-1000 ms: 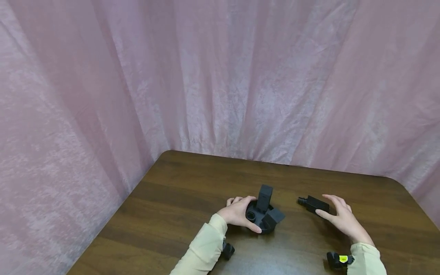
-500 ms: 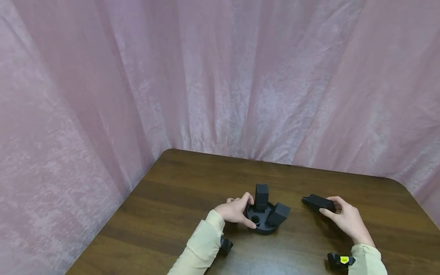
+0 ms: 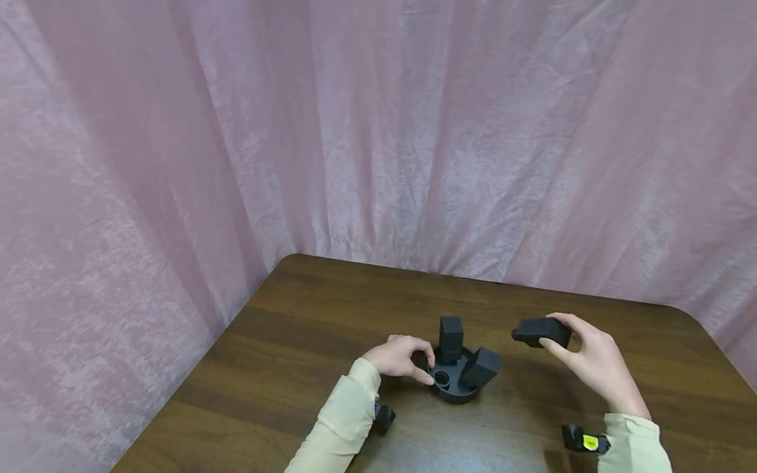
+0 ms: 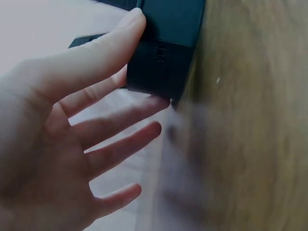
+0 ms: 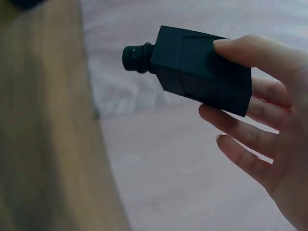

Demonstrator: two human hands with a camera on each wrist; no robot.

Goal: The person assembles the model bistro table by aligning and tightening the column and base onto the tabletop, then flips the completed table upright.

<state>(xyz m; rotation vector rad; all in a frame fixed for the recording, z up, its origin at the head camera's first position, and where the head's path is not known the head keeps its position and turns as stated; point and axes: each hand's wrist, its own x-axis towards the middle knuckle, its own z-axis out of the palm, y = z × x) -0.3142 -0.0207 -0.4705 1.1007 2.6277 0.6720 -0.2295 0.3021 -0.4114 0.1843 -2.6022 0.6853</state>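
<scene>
A round black base (image 3: 455, 397) sits on the table, with two black rectangular blocks, an upright one (image 3: 451, 336) and a leaning one (image 3: 481, 368), standing in it. A round socket (image 3: 441, 378) shows bare near its left side. My left hand (image 3: 399, 358) holds the base's left rim between thumb and fingers; the left wrist view has the thumb on the dark rim (image 4: 159, 67). Above the table to the right, my right hand (image 3: 597, 358) grips a black rectangular block with a round stepped peg (image 5: 202, 72). That peg points left, away from the palm.
The brown wooden table (image 3: 331, 315) has rounded far corners. A pink curtain (image 3: 378, 131) hangs behind it and along its left side. Black devices are strapped to both wrists, the right one (image 3: 584, 441) with a yellow label.
My right hand has closed on the pegged block and lifted it off the table. The round base has turned and shifted slightly under my left hand.
</scene>
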